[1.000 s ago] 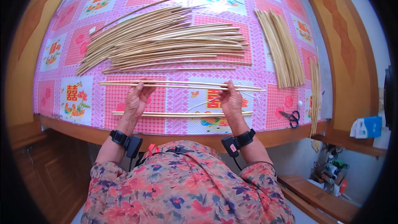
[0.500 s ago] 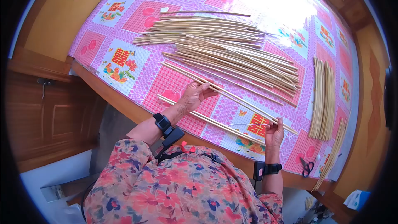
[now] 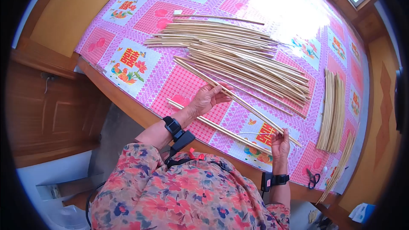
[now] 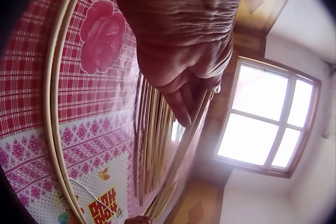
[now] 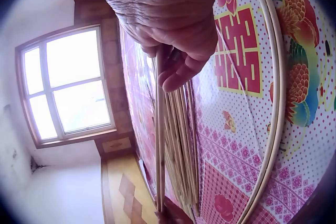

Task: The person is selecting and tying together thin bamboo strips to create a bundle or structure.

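Note:
Thin pale sticks (image 3: 251, 109) slant over the table between the two hands. My left hand (image 3: 206, 100) pinches them near their middle, thumb on top; in the left wrist view the left hand (image 4: 181, 50) has its fingertips round them. Toward their right end my right hand (image 3: 280, 144) pinches them, and the right wrist view shows two sticks (image 5: 160, 129) side by side under the right hand (image 5: 168, 29). Another pair of sticks (image 3: 221, 129) lies nearer the table's front edge, with a white string (image 3: 255, 133) close by.
Behind the hands lies a large loose heap of sticks (image 3: 251, 66). Bundled sticks (image 3: 332, 110) and a thinner bunch (image 3: 338, 168) lie at the right, near dark-handled scissors (image 3: 313, 179). A wooden edge (image 3: 128, 102) borders the patterned tablecloth (image 3: 96, 44).
The head view has turned, so the table appears slanted. Both hands still hold the sticks; the left hand now grips nearer their middle than a second ago.

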The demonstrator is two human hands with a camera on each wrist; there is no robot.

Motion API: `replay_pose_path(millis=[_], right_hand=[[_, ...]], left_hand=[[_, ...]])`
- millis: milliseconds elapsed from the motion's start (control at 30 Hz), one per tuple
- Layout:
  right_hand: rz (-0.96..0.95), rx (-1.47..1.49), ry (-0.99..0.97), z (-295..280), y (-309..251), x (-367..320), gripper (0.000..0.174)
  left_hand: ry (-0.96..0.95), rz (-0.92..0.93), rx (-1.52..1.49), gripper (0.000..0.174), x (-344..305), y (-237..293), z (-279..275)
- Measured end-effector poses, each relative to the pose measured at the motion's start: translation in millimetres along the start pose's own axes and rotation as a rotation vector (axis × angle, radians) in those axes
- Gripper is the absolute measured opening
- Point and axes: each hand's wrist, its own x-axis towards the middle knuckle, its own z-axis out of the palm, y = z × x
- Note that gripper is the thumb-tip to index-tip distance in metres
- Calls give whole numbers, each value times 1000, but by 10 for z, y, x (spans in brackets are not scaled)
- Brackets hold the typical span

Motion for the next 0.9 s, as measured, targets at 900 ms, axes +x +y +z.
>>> replay_pose_path(millis=[900], right_hand=[[-70, -45, -248, 462, -6, -92, 17]], left_hand=[[131, 12, 57, 14, -38, 10, -94]])
